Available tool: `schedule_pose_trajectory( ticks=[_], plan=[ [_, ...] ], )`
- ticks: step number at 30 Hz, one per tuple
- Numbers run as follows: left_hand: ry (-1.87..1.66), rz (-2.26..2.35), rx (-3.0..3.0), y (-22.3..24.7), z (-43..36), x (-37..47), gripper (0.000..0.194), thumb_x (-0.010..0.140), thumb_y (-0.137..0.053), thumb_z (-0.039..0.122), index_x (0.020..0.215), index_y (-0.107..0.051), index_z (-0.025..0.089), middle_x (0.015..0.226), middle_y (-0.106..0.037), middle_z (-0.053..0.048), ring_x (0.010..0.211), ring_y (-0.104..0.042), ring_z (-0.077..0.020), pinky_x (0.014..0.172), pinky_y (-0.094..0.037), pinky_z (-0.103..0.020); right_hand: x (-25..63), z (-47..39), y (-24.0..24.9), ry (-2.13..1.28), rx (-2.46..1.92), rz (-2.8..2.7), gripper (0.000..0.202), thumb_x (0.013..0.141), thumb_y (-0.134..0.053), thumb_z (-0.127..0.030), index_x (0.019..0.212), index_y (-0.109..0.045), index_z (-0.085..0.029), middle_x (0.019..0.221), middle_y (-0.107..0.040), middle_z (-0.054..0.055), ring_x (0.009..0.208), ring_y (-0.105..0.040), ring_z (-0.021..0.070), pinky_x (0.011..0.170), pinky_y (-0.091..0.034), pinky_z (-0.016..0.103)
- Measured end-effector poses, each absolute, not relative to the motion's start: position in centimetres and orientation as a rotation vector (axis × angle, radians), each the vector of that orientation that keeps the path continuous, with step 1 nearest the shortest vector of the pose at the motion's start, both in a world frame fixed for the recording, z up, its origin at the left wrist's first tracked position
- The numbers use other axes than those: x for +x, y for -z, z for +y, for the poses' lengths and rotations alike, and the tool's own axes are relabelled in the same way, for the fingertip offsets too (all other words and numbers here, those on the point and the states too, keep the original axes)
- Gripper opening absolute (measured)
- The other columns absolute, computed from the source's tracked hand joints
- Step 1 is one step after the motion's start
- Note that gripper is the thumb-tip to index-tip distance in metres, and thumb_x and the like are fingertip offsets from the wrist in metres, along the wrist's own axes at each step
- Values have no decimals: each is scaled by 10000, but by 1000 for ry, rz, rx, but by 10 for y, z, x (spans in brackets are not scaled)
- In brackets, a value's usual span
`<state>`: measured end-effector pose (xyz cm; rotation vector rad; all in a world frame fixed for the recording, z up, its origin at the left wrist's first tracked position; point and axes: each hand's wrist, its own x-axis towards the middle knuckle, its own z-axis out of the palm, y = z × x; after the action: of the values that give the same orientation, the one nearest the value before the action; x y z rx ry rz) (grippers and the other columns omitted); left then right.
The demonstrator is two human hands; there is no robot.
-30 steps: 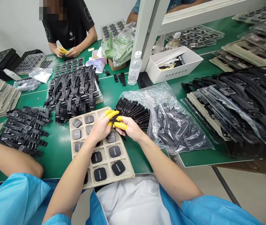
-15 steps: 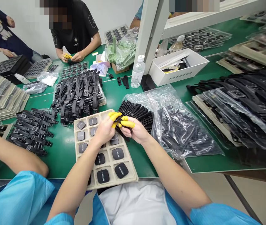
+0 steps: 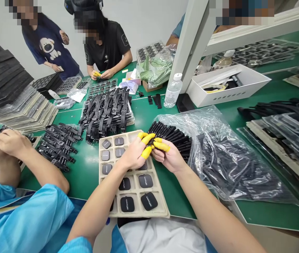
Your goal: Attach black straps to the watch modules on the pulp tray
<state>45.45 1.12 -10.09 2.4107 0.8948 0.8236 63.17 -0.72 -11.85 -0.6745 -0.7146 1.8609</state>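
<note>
Left to right, in my head view: black watch bands (image 3: 58, 146) lie in crossed rows on the green table (image 3: 85, 179); a beige tray (image 3: 162, 196) bears dark square pieces (image 3: 149, 201) in its compartments. Over its upper right part, my left hand (image 3: 135, 151) and right hand (image 3: 171, 156), in yellow finger covers (image 3: 146, 152), both pinch a small black part (image 3: 151, 142). Right of the tray, black straps (image 3: 175, 138) fan out beside a clear bag (image 3: 225, 168) of dark items.

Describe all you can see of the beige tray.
The tray is pale beige, perhaps moulded plastic or pulp, with dividers forming pockets. Visible pockets hold dark rounded-square pieces with pale markings. It lies angled at the near edge of the green table. The left hand and forearm hide part of it; whether they touch it is unclear.
</note>
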Motion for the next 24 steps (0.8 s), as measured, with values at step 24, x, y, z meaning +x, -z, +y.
schedule_pose_trajectory(
  ticks=[24],
  plan=[
    [-743, 932, 2504, 102, 13, 447, 531, 966, -452, 199, 1493, -470, 134, 1322, -571, -197, 1273, -579, -321, 1099, -540, -532, 631, -4, 128, -1671, -843, -1027, 415, 845, -752, -576, 768, -556, -219, 457, -411, -88, 405, -290, 77, 412, -221, 236]
  ],
)
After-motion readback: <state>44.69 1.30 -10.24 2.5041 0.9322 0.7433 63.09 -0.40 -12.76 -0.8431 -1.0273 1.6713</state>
